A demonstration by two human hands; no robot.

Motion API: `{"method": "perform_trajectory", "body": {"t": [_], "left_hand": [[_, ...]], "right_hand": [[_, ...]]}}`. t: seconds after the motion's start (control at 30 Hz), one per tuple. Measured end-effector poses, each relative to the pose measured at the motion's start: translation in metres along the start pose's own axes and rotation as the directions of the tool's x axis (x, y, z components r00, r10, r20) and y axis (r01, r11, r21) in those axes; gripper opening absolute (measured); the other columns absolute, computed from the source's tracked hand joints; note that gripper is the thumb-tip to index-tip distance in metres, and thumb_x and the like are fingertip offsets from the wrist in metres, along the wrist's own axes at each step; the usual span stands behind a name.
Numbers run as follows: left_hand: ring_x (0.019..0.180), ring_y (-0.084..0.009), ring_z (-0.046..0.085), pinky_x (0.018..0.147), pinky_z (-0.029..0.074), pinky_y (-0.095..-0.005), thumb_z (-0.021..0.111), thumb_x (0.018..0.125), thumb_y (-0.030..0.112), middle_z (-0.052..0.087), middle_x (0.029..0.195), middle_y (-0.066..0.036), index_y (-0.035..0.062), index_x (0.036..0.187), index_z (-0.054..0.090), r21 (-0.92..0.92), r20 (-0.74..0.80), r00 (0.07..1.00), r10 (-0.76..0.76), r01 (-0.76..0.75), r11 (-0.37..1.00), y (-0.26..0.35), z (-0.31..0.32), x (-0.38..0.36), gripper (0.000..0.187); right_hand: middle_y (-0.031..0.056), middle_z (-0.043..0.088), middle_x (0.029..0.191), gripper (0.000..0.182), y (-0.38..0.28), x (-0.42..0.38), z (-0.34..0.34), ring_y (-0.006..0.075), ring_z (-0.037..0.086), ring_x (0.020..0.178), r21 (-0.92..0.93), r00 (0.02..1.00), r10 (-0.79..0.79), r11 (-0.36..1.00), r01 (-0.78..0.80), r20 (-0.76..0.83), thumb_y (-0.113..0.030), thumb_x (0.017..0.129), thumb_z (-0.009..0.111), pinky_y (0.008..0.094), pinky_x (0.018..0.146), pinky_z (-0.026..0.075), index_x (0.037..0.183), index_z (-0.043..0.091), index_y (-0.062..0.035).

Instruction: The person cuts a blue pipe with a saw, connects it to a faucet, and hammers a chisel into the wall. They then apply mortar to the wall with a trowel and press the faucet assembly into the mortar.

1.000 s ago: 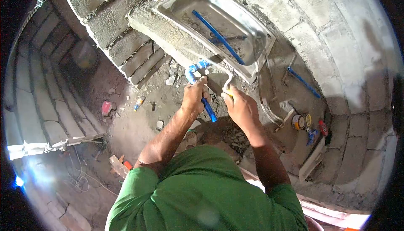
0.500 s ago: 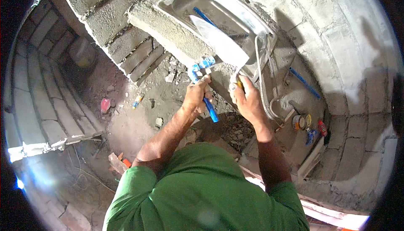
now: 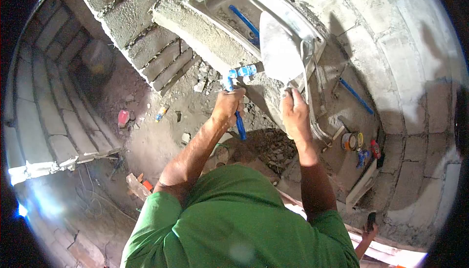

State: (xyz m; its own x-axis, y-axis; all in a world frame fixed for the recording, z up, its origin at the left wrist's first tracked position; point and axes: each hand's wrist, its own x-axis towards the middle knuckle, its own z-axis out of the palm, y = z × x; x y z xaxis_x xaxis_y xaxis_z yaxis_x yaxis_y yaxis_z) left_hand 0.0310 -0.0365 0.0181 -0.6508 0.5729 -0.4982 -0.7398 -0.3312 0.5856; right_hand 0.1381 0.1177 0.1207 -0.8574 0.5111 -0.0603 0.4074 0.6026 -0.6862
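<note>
My left hand [image 3: 227,107] is wrapped round a blue pipe [image 3: 241,127], which stands out below the fist. Above the fist, a blue elbow and fitting [image 3: 243,71] bend to the right, their end near the mortared ledge by the sink. My right hand [image 3: 296,116] grips a trowel [image 3: 280,50] by its handle, which my fingers mostly hide. The broad, bright blade points up and away, over the near side of the steel sink [image 3: 198,0]. Inside the sink lies another length of blue pipe [image 3: 243,20], partly covered by the blade.
Right of the sink are a flexible hose [image 3: 320,131] and a blue pipe [image 3: 355,95]. Tape rolls [image 3: 349,142] and a red bottle [image 3: 374,149] lie lower right. Rubble [image 3: 278,150] fills the ground below. Another person's hand [image 3: 370,236] holds a dark object at lower right.
The trowel has swung from pointing up-left to nearly straight up, and my right hand has moved slightly right. The held pipe is more upright. Another person's hand has appeared at lower right.
</note>
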Motion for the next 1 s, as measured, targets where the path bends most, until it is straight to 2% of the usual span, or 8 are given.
{"method": "perform_trajectory", "body": {"t": [0.1,0.13,0.2,0.27,0.33,0.4,0.57,1.0], "left_hand": [[0.048,-0.0114,0.040,0.044,0.033,-0.0327,0.061,0.091,0.015,0.041,0.058,0.003,0.0131,0.072,0.049,-0.023,-0.026,1.000,-0.015,0.015,1.000,0.001,0.004,0.000,0.023],[0.047,-0.0116,0.039,0.044,0.033,-0.0329,0.061,0.091,0.015,0.041,0.058,0.003,0.0126,0.073,0.049,-0.025,-0.023,1.000,-0.020,0.020,0.999,0.002,0.004,-0.001,0.022],[0.047,-0.0118,0.039,0.044,0.033,-0.0331,0.061,0.091,0.016,0.041,0.058,0.003,0.0122,0.073,0.050,-0.030,-0.030,0.999,-0.027,0.026,0.999,0.002,0.002,-0.001,0.021],[0.047,-0.0121,0.039,0.044,0.034,-0.0329,0.061,0.091,0.016,0.041,0.058,0.003,0.0115,0.074,0.051,-0.058,0.028,0.999,-0.022,0.024,0.998,0.001,0.000,0.000,0.021],[0.047,-0.0118,0.041,0.044,0.037,-0.0320,0.063,0.091,0.017,0.042,0.057,0.003,0.0110,0.073,0.051,-0.031,0.022,0.999,-0.034,0.035,0.999,0.003,0.000,0.000,0.022],[0.048,-0.0119,0.045,0.043,0.039,-0.0316,0.064,0.090,0.015,0.045,0.061,0.003,0.0113,0.082,0.054,0.061,0.020,1.000,-0.002,0.001,0.998,0.004,-0.002,0.000,0.013],[0.058,-0.0124,0.055,0.049,0.047,-0.0277,0.062,0.094,0.024,0.054,0.079,0.000,0.0099,0.105,0.054,-0.153,0.026,0.959,0.281,-0.274,0.950,0.015,0.007,-0.018,0.019],[0.055,-0.0103,0.049,0.046,0.041,-0.0267,0.059,0.097,0.028,0.051,0.075,-0.002,0.0028,0.105,0.054,0.064,-0.039,0.985,0.168,-0.165,0.984,0.026,0.016,-0.016,0.027]], "right_hand": [[0.0004,0.054,0.069,0.033,0.028,0.003,0.014,0.0082,0.050,0.055,-0.424,0.837,-0.532,0.792,0.439,-0.129,-0.023,0.102,0.044,0.0263,0.051,0.045,0.116,0.058,0.0030],[0.0004,0.054,0.069,0.033,0.033,0.002,0.011,0.0082,0.050,0.055,-0.427,0.836,-0.534,0.791,0.439,-0.129,-0.023,0.102,0.044,0.0263,0.051,0.045,0.116,0.058,0.0030],[0.0282,0.065,0.094,0.036,-0.002,-0.006,-0.002,0.0453,0.064,0.091,0.050,0.996,0.030,0.998,-0.026,-0.081,-0.031,0.098,0.050,0.0472,0.077,0.050,0.108,0.060,0.0022],[0.0273,0.066,0.090,0.036,0.003,-0.007,-0.001,0.0451,0.065,0.087,0.004,0.988,-0.045,0.999,0.046,-0.146,-0.032,0.098,0.050,0.0470,0.073,0.050,0.108,0.060,0.0014],[0.0101,0.066,0.081,0.045,-0.004,-0.010,-0.005,0.0181,0.062,0.067,-0.097,0.959,0.163,0.985,-0.144,0.232,-0.027,0.101,0.048,0.0297,0.064,0.052,0.130,0.052,0.0068],[0.0322,0.061,0.117,0.046,-0.012,-0.017,-0.005,0.0395,0.060,0.114,-0.212,0.991,-0.013,0.976,0.042,0.134,-0.028,0.098,0.052,0.0409,0.096,0.047,0.125,0.054,0.0090],[0.0323,0.064,0.100,0.043,-0.002,-0.012,0.000,0.0433,0.065,0.098,-0.111,0.978,-0.179,0.980,0.167,-0.106,-0.029,0.096,0.056,0.0437,0.080,0.052,0.120,0.057,0.0073],[0.0279,0.064,0.084,0.032,-0.023,0.005,0.024,0.0477,0.063,0.082,-0.023,0.990,-0.141,0.990,0.140,-0.029,-0.032,0.098,0.054,0.0519,0.069,0.049,0.102,0.058,-0.0002]]}}
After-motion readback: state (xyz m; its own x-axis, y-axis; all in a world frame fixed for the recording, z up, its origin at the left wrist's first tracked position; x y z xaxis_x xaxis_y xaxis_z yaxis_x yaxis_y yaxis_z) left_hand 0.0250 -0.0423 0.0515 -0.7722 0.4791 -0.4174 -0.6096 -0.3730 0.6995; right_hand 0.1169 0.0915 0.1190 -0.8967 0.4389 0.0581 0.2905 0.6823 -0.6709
